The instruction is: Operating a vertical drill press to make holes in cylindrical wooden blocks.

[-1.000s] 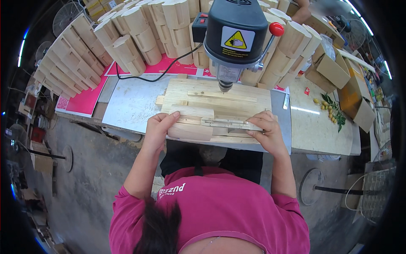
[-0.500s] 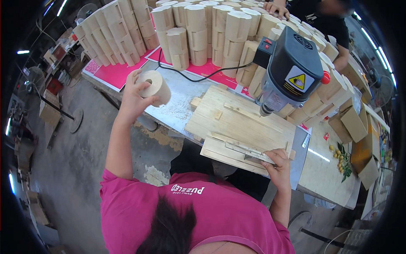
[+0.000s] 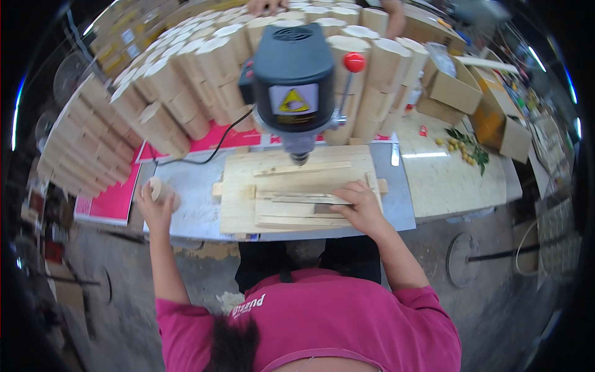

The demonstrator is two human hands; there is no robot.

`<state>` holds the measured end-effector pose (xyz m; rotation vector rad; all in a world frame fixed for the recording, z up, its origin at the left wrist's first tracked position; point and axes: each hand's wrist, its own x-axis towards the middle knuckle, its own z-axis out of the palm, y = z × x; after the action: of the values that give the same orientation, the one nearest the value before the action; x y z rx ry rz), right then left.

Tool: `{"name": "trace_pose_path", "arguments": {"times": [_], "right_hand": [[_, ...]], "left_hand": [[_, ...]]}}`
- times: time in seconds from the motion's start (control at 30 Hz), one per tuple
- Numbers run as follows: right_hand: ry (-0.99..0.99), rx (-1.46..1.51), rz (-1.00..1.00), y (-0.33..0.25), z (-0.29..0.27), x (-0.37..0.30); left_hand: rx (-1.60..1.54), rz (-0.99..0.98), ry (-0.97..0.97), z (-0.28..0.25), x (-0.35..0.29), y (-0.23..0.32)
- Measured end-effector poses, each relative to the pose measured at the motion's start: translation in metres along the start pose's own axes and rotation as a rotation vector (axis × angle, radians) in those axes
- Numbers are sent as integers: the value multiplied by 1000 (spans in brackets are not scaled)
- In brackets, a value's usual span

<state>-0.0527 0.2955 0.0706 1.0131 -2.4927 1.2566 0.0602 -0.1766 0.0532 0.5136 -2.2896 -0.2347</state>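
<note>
At the left end of the metal-grey table top, my left hand grips a short pale wooden cylinder. The cylinder is a little blurred and seems to be at the table surface. My right hand is closed over the right end of a narrow pale strip. A dark piece shows beside its fingertips. Below the strip lies a smaller wooden board, on top of a large wooden board with thin battens. The bit end of a drill press hangs over the large board's far part.
Tall stacks of wooden cylinders crowd the far side, partly on pink sheets. A black cable crosses behind the board. At right are yellow fruit with leaves and cardboard boxes. Another person's hand rests on the stacks.
The view has swung, putting the drill press near the middle. My left hand has lowered the wooden cylinder from the air toward the table's left end. My right hand stays at the strip.
</note>
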Motion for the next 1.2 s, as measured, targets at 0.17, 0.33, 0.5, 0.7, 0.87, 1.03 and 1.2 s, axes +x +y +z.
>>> {"name": "trace_pose_path", "arguments": {"times": [0.17, 0.33, 0.5, 0.7, 0.87, 1.03, 1.2], "right_hand": [[-136, -23, -84, 15, -2, 20], [-101, 362, 118, 39, -25, 55], [388, 248, 399, 85, -24, 94], [643, -151, 192, 99, -15, 109], [-117, -2, 326, 50, -21, 121], [-334, -56, 341, 70, 14, 158], [-273, -44, 301, 84, 46, 171]], "left_hand": [[-482, 132, -337, 13, -55, 108], [-448, 373, -511, 34, -98, 171], [-325, 439, -495, 41, -103, 189], [-233, 443, -504, 41, -100, 194], [-155, 452, -515, 43, -97, 198], [-121, 461, -509, 44, -100, 198], [-130, 455, -506, 43, -102, 200]]}}
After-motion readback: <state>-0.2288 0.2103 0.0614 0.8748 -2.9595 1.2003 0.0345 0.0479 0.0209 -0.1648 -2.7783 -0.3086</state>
